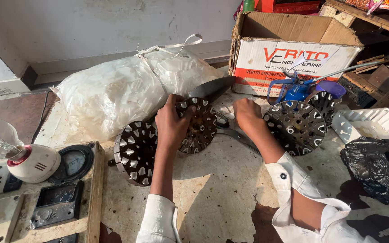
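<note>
— While the left hand (173, 122) holds the round slotted metal core (199, 125) upright on the counter (217, 189), where is the right hand?

— The right hand (247, 114) rests just beside the core, on the large scissors (221, 103). Its grip I cannot tell; the fingers are hidden.

— And the left grip?

— It is closed around the rim of the core, thumb in front.

— What lies around?

— A second core (136, 153) leans at the left, a third core (297, 127) lies at the right near a blue oil can (296, 91). Behind them are a white plastic bag (127, 92) and a cardboard box (293, 49).
</note>
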Available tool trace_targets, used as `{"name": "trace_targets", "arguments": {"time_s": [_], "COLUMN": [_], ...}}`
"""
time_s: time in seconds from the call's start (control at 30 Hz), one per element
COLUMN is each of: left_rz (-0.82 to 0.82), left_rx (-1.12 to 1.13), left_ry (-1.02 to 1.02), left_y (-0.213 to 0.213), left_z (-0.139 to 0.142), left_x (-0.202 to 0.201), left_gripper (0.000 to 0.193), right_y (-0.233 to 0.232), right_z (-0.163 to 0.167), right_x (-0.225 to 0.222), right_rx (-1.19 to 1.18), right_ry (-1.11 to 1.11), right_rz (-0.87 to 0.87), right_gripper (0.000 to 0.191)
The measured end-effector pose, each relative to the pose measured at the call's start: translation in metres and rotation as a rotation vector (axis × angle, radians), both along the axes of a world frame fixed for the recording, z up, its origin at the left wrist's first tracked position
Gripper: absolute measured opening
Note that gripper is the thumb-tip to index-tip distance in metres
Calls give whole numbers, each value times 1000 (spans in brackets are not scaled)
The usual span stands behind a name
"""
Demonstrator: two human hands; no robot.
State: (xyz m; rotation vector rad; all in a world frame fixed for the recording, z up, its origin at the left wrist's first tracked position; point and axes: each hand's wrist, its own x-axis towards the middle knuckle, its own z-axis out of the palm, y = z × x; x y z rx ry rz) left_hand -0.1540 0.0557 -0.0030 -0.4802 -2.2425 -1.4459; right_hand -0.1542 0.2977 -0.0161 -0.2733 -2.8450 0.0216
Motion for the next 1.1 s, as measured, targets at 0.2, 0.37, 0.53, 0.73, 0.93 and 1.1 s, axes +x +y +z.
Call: {"name": "trace_targets", "arguments": {"time_s": [0.2,0.37,0.53,0.73,0.93,1.1], "left_rz": [-42,-37,-83,-166,-119,-151], "left_rx": [198,288,357,442,416,491], "left_ry": [-105,-127,-174,-121,-10,87], "left_y": [-5,-6,-8,-7,-6,-9], "left_z": [-10,-24,-30,-28,-15,-2], "left_x": [-2,-13,-19,-18,-6,6], "left_gripper": [40,41,41,38,27,19], "right_y": [-3,0,5,11,4,-26], "right_z": [24,26,19,17,31,59], "right_x": [8,6,3,3,5,14], "right_rx": [40,61,8,-131,-93,-440], "right_ry": [-25,-61,10,197,453,493], "right_rz": [-59,-102,-70,16,216,585], "right_gripper": [17,18,15,25,8,9]}}
